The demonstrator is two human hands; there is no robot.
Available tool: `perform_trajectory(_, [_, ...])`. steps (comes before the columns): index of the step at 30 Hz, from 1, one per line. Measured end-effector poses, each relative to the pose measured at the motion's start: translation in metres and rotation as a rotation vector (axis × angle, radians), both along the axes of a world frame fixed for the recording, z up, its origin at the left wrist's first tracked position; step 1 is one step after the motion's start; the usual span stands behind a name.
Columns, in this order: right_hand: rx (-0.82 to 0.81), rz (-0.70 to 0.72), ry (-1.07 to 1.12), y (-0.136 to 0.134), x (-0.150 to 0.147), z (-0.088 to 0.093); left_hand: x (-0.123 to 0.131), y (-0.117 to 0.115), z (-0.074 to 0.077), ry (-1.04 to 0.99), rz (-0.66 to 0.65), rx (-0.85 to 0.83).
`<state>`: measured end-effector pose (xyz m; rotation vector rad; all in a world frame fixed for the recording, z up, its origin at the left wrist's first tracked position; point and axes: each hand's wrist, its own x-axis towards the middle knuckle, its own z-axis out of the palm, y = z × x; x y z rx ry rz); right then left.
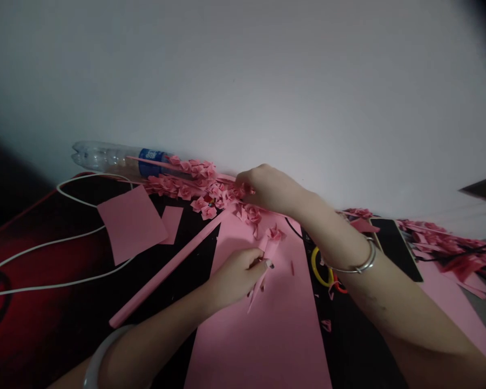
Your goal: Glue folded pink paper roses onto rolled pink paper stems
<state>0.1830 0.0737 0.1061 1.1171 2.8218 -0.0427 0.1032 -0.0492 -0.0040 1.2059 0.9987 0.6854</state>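
Note:
My left hand (243, 273) is closed on a small pink paper flower (274, 233) with a folded pink stem, held over a long pink sheet (255, 346). My right hand (265, 186) reaches to the pile of pink paper flowers (214, 192) by the wall; its fingertips are partly hidden among the blossoms, so what they grip, if anything, cannot be made out. A rolled pink paper tube (170, 270) slants from the pile down to the left.
A clear plastic bottle (105, 155) lies at the back left. Pink squares (133, 224) and white cables (76, 237) are at the left. Yellow-handled scissors (321, 270), a dark phone-like slab (395, 248) and more pink flowers (437, 237) are at the right.

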Motion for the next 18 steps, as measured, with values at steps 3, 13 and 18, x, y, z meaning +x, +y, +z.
perform_trajectory(3, [0.053,0.104,-0.029,0.001,-0.023,-0.026,0.000,0.000,-0.001,0.005,-0.001,0.007])
perform_trajectory(13, [0.134,0.132,-0.124,0.004,-0.045,-0.064,0.002,0.001,-0.007,-0.010,0.000,0.009])
perform_trajectory(18, [0.133,0.123,-0.099,0.006,-0.046,-0.067,0.001,0.002,-0.008,-0.005,-0.008,0.031])
